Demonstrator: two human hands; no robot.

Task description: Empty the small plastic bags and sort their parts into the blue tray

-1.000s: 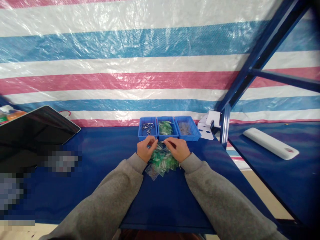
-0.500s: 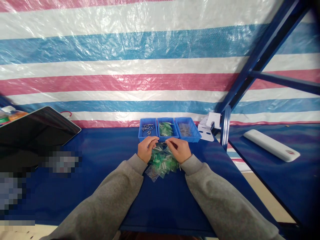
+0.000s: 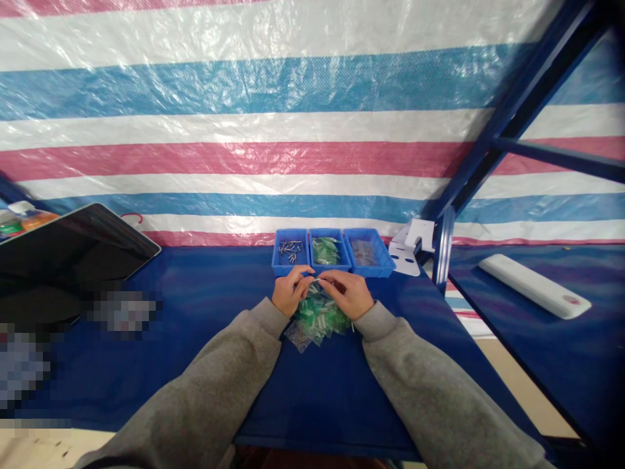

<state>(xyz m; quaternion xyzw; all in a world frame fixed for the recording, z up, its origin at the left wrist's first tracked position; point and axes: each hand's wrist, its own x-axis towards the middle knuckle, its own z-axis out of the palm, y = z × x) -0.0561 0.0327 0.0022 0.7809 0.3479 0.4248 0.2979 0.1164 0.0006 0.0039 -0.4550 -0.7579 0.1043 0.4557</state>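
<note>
My left hand and my right hand meet above a pile of small clear bags with green and metal pieces in them. Fingertips of both hands pinch around a small whitish piece, too small to name. Just beyond the hands stand three blue bins in a row. The left bin holds loose metal screws. Green pieces, seemingly bagged, lie in the middle bin. In the right bin are flat clear bags.
A dark-screened panel leans at the left of the blue table. White bent plates stand right of the bins by a blue metal frame. A long white case lies on the right-hand table.
The fingertips have come closer together, and a whitish piece now shows between them. The left index finger has stretched out. The view has shifted slightly.
</note>
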